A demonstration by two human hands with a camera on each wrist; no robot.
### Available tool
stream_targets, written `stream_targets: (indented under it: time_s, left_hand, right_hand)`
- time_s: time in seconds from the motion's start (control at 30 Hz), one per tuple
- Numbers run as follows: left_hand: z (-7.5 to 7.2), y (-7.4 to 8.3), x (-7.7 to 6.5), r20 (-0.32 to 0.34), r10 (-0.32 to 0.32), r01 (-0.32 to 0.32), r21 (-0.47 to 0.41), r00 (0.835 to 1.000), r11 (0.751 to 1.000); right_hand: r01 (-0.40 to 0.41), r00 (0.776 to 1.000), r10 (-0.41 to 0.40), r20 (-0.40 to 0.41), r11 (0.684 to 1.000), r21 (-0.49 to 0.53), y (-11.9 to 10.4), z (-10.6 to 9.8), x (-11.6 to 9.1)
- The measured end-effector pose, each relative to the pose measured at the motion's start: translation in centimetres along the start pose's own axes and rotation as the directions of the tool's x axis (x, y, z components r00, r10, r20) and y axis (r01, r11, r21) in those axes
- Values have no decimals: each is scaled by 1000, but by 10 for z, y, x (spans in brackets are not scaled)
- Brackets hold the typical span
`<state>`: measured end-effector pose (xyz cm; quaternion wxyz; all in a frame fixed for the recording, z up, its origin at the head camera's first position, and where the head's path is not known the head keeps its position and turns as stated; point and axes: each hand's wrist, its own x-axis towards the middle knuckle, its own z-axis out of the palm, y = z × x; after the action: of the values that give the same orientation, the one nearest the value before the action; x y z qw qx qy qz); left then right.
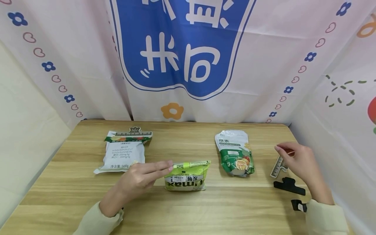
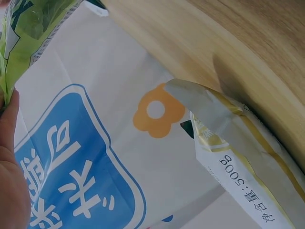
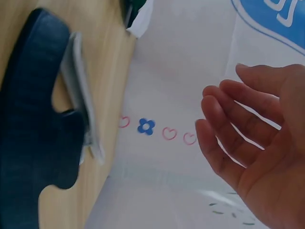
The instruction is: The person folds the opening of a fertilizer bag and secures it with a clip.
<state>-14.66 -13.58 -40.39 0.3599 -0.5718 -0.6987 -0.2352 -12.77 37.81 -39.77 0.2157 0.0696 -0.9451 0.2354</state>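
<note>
My left hand pinches the folded top edge of a green bag standing mid-table, its lettering upside down. In the left wrist view, fingers of that hand meet the edge of the green bag. Over at the right, my right hand hovers beside a piano-key-patterned clip. The right wrist view has the right hand with loosely bent fingers and nothing in them. Nearer the front lie a wide black clip and a smaller black clip.
A white bag lies at the left, a piano-key-patterned clip across its top. Between the green bag and the right hand lies a green-and-white pouch. A printed curtain hangs behind the wooden table.
</note>
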Motion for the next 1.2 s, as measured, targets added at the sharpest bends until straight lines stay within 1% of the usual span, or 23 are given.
stream_targets:
  time_s: [0.1, 0.2, 0.3, 0.37, 0.43, 0.47, 0.57, 0.63, 0.7, 0.8, 0.83, 0.9, 0.93, 1.03, 1.1, 1.2]
  left_hand:
    - [0, 0, -1, -7, 8, -8, 2, 1000, 1000]
    - [1, 0, -1, -19, 20, -20, 6, 1000, 1000]
    - [2, 0, -2, -29, 27, -27, 2, 999, 1000]
    - [3, 1, -3, -33, 33, -33, -3, 999, 999]
    - [3, 1, -3, -33, 36, -36, -10, 999, 999]
    - [3, 2, -3, -34, 37, -38, -14, 999, 999]
    - [3, 3, -4, -40, 42, -43, -24, 998, 999]
    - [3, 4, -4, -44, 44, -46, -29, 998, 999]
    - [2, 5, -4, -42, 48, -50, -28, 998, 998]
    - [1, 8, -4, -31, 50, -51, -20, 998, 999]
    - [0, 9, -4, -29, 50, -51, -19, 998, 999]
    - [-1, 11, -4, -26, 56, -56, -12, 998, 998]
    - [-2, 11, -4, -27, 60, -60, -11, 998, 998]
    - [-3, 12, -4, -39, 86, -86, -4, 995, 996]
    - [-3, 12, -3, -47, 110, -110, 4, 993, 994]
    - [-3, 12, -3, -55, 127, -127, 7, 990, 992]
  right_hand:
    - [-63, 997, 64, 46, 998, -28, 12, 1, -1]
    - [-128, 987, 134, 93, 989, -69, 23, 3, -2]
    - [-193, 968, 207, 143, 976, -105, 32, 5, -4]
    - [-235, 950, 255, 183, 964, -124, 36, 4, -5]
    - [-277, 924, 304, 231, 950, -143, 41, 3, -6]
    - [-299, 908, 331, 256, 941, -157, 43, 2, -7]
    - [-360, 844, 411, 345, 910, -204, 48, -1, -7]
    - [-399, 795, 462, 393, 886, -235, 51, -1, -6]
    - [-416, 754, 492, 435, 870, -265, 54, 0, -5]
    - [-434, 706, 520, 481, 854, -286, 55, 4, -4]
    - [-437, 696, 525, 490, 851, -291, 55, 5, -4]
    - [-450, 683, 537, 495, 843, -294, 54, 8, -4]
    - [-456, 681, 543, 492, 840, -295, 54, 9, -5]
    - [-471, 682, 554, 477, 832, -293, 53, 10, -5]
    - [-474, 685, 555, 472, 831, -290, 53, 11, -5]
    - [-478, 684, 553, 475, 832, -280, 54, 13, -6]
